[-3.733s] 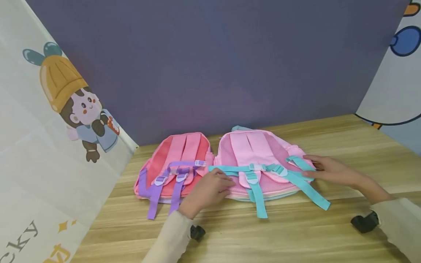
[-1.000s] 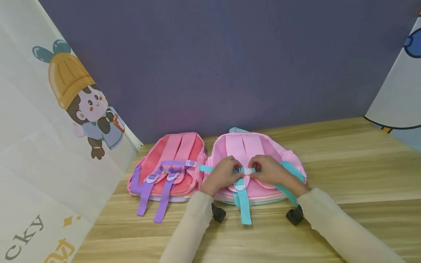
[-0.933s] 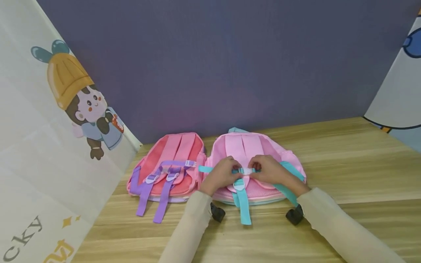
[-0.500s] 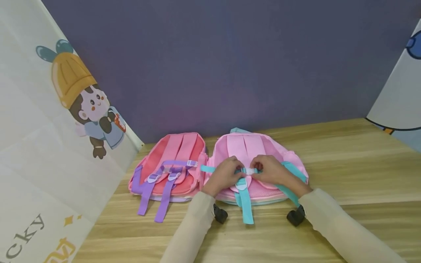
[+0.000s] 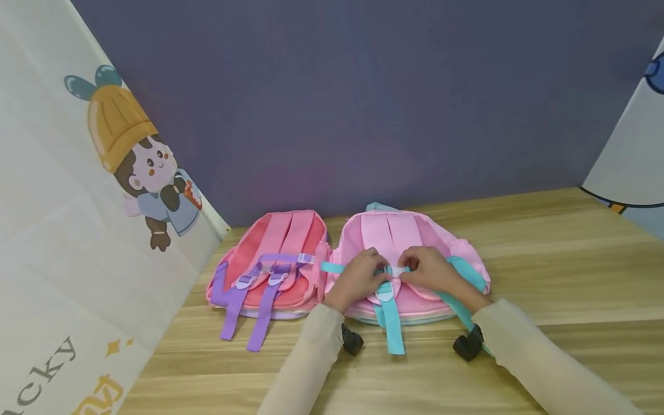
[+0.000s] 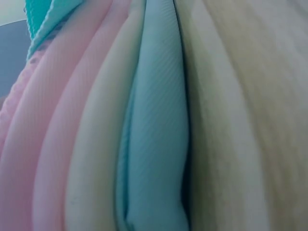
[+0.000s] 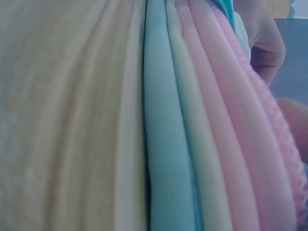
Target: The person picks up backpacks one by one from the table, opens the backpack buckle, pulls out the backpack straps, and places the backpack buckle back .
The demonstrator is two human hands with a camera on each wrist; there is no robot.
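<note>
In the head view a light pink backpack [image 5: 392, 227] lies with its back panel and shoulder straps up. Across its middle runs an aqua chest strap [image 5: 332, 267] with a white buckle [image 5: 398, 271]. My left hand [image 5: 359, 278] pinches the strap at the buckle's left end. At the other end my right hand [image 5: 432, 270] pinches the buckle with thumb and curled fingers. Fingers partly hide the buckle; whether its halves are locked I cannot tell. The left wrist view shows the backpack's layered edge [image 6: 159, 115]; in the right wrist view part of a hand [image 7: 262, 33] appears beyond that edge.
To the left, touching the pink one, lies a coral-red backpack [image 5: 277, 230] with purple straps [image 5: 263, 311]. An aqua strap end [image 5: 393, 328] hangs onto the wooden table [image 5: 415, 380]. A dark panel [image 5: 363, 104] stands behind, and a printed white wall [image 5: 52, 190] is on the left.
Since the earliest frame, my right hand has moved left from the aqua strap at the backpack's side to the buckle. My left hand has shifted right. Over the last second both hands barely move.
</note>
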